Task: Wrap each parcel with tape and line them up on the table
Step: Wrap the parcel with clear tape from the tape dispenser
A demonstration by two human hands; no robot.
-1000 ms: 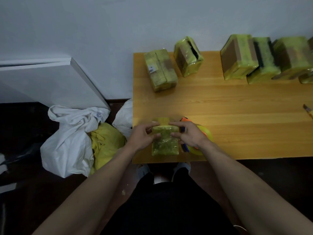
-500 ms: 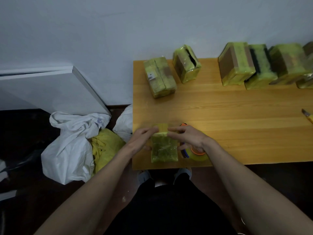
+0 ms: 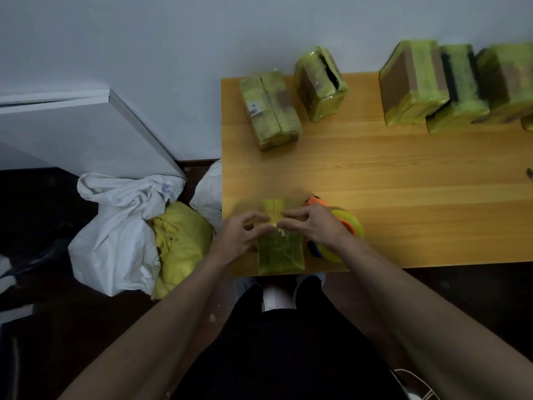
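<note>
Small parcel [image 3: 280, 252] in yellow-green tape lies at the near edge of the worktop [image 3: 403, 180], toward its near left corner. Left hand [image 3: 240, 235] rests against the parcel's left side, fingers curled over its far end. Right hand [image 3: 313, 225] meets it from the right, fingertips pinching at the parcel's far end where a yellow strip shows. Fingertips of both hands nearly touch over the parcel. Tape dispenser [image 3: 339, 226], orange and yellow, sits just right of the parcel, partly under the right wrist. Along the far edge: wrapped parcels [image 3: 269, 109] in a row, two near the far left corner, more toward the right. White bags [image 3: 115, 232] on the floor left of the worktop.
</note>
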